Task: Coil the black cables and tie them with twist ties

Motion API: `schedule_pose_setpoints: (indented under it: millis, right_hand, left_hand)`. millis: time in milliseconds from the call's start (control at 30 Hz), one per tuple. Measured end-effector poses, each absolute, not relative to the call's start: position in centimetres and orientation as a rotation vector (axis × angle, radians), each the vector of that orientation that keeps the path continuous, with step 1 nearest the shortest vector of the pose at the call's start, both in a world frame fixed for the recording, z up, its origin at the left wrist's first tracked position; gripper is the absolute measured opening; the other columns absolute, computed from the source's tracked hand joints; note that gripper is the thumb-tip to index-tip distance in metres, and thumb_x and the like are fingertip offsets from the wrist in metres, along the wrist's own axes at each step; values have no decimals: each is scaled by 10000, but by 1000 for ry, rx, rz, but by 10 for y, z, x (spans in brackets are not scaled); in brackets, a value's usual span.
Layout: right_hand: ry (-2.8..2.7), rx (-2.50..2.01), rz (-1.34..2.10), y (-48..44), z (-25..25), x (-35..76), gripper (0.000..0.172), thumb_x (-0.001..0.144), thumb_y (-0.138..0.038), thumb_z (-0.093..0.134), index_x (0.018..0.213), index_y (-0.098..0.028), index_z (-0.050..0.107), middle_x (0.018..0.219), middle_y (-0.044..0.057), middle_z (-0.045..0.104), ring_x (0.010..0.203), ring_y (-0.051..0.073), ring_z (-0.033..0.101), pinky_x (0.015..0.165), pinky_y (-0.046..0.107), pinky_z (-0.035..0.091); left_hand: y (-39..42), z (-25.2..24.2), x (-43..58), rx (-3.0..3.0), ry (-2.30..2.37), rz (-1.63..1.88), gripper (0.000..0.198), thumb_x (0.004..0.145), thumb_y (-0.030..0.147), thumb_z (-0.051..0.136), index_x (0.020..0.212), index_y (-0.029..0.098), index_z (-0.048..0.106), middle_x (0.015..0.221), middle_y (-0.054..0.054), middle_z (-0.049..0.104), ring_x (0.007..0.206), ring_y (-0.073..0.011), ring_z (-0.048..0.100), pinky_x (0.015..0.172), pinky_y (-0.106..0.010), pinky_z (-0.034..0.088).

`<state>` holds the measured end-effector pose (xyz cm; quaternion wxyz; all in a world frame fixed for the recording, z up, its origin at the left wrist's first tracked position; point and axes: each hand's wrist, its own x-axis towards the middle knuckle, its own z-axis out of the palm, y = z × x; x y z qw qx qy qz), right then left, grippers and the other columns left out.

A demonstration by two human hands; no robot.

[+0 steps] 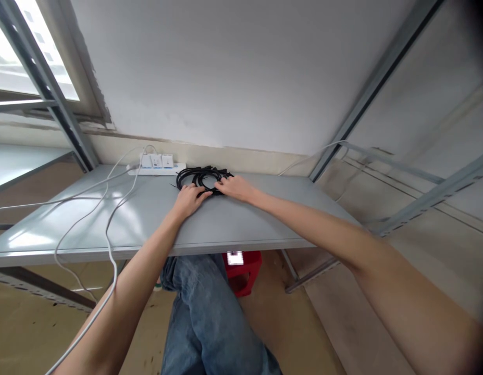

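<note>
Coiled black cables point(204, 173) lie on the grey metal shelf top point(241, 221), close to the wall. My left hand point(189, 200) rests at the near left side of the coils, its fingers curled over them and its thumb stretched toward the middle. At the near right side, my right hand point(234, 187) is closed over the cables with its fingertips on the loops. Both palms face down, so the exact grip under the fingers is partly hidden. Loose cable ends stick out at the left and at the back of the pile.
A white power strip point(157, 170) with several plugged-in adapters stands left of the coils. White cords point(108, 229) run across the shelf and over its front edge, near my left arm. Metal uprights point(345, 125) frame both sides. Below is a red stool point(245, 273).
</note>
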<state>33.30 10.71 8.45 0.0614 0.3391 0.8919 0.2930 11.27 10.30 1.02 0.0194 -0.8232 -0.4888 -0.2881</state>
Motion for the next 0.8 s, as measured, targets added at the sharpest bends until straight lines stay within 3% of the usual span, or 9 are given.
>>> schedule_pose_setpoints:
  millis: [267,400,600,700,800]
  right_hand:
    - [2769,822,770,116,99,334,311,1016,-74,416,1127,-111,704,1037,201,768,837,250,703,685,329,445]
    - [2861,819,659,124,102,333,234,1015,-164,510,984,-126,739,991,189,773,879,278,707,720,354,449]
    - [2952,1187,462,115,94,334,371,1081,-357,481,930,-133,736,904,168,761,860,269,695,701,318,412]
    - [3094,1715,56,103,78,325,434,1077,-372,489,742,-167,674,769,104,711,787,225,670,685,288,407]
    - [2889,2353,-1022,94,65,305,469,1061,-328,491,614,-196,542,542,10,549,558,143,553,571,243,377]
  left_hand:
    - [104,8,113,-2536,-1520,-887,537,1054,592,384,840,219,705,825,-115,704,947,-311,652,863,-403,439]
    - [103,10,113,-2537,-1521,-881,540,1057,590,379,821,220,694,807,-113,696,935,-312,654,852,-403,440]
    - [99,15,115,-2529,-1566,-945,540,1051,589,388,795,223,692,781,-113,690,906,-316,660,826,-401,446]
    - [100,15,115,-2516,-1597,-974,535,1048,588,397,789,225,691,770,-113,682,891,-323,665,814,-403,446]
    - [101,14,115,-2513,-1607,-967,535,1052,579,394,776,224,683,772,-114,683,884,-321,663,808,-400,443]
